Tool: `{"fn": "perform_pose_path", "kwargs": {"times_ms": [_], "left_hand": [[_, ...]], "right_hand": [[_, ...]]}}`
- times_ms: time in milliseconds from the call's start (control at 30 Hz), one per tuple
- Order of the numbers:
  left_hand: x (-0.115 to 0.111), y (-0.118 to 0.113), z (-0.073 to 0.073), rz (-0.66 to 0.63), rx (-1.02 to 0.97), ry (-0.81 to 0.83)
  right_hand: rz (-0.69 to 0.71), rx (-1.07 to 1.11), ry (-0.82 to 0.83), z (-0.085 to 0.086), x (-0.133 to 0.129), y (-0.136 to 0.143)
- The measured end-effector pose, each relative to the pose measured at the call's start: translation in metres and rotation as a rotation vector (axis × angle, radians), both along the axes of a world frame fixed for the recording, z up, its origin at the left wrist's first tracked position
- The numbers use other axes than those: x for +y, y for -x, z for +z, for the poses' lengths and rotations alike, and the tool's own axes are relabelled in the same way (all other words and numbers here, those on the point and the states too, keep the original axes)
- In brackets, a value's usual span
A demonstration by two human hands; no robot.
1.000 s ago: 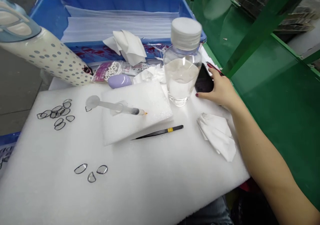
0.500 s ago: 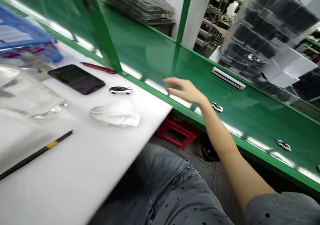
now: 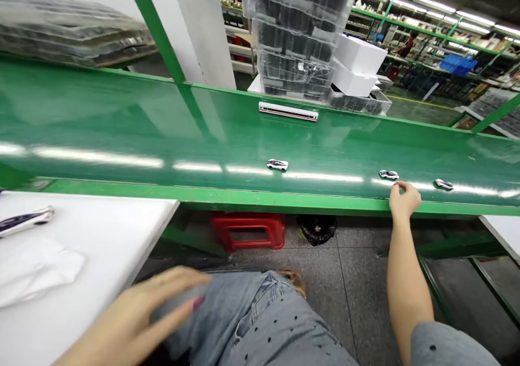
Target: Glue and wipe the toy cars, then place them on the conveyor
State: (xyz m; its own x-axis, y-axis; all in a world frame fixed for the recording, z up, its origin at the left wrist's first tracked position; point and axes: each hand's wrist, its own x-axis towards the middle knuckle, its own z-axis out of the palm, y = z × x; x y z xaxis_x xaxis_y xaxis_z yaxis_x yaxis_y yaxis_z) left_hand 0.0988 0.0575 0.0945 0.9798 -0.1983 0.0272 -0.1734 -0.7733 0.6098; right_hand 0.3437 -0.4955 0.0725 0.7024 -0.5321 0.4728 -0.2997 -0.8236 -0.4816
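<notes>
A white and black toy car [image 3: 389, 175] lies on the green conveyor belt [image 3: 227, 133] at the right. My right hand [image 3: 405, 199] reaches over the belt's near rail, thumb and forefinger pinched at this car's near edge; how much of it they grip is hard to see. To its right sits another toy car [image 3: 444, 184], and a third toy car [image 3: 277, 164] lies nearer the belt's middle. My left hand [image 3: 156, 306], blurred, hovers over my lap with fingers apart and nothing in it.
A white toy train carriage [image 3: 288, 111] rests along the belt's far edge. On the white table [image 3: 150, 214] at left are a toy car [image 3: 24, 221] and a white cloth [image 3: 40, 268]. Beyond stand stacked clear trays [image 3: 298, 41]. A red stool [image 3: 248, 230] is under the belt.
My view has swung right. My right hand has moved from above the near rail to a toy car farther right along the belt. My left hand has come into view.
</notes>
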Motion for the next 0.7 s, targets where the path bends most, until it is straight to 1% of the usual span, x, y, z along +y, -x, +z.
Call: {"fn": "perform_pose_path", "kwargs": {"times_ms": [67,100,167,233,300,367,400,467,533,600,700], "left_hand": [[-0.004,-0.057,0.014,0.014,0.005,-0.083],[-0.008,-0.086,0.02,0.022,0.008,-0.136],[-0.023,-0.142,0.029,0.028,-0.011,-0.269],[-0.042,-0.193,0.032,-0.013,-0.046,-0.389],[-0.064,-0.24,0.029,-0.062,-0.103,-0.461],[-0.087,-0.278,0.022,-0.085,-0.154,-0.483],[-0.099,-0.294,0.018,-0.093,-0.156,-0.483],[-0.117,-0.314,0.011,-0.118,-0.106,-0.48],[-0.129,-0.321,0.005,-0.149,-0.037,-0.488],[-0.135,-0.32,0.003,-0.152,-0.011,-0.507],[-0.138,-0.313,0.002,-0.139,-0.028,-0.528]], "right_hand": [[-0.07,-0.055,-0.016,-0.021,-0.002,0.002],[-0.087,-0.07,-0.018,-0.028,-0.002,0.002],[-0.061,-0.069,0.0,-0.035,-0.008,-0.003],[0.047,-0.025,0.049,-0.032,-0.023,-0.012],[0.181,0.054,0.114,-0.022,-0.045,-0.027],[0.28,0.147,0.173,-0.014,-0.066,-0.043],[0.309,0.191,0.195,-0.011,-0.075,-0.05],[0.333,0.262,0.224,-0.01,-0.084,-0.059],[0.325,0.302,0.241,-0.012,-0.083,-0.062],[0.296,0.319,0.264,-0.015,-0.077,-0.061],[0.246,0.316,0.313,-0.018,-0.07,-0.061]]}}
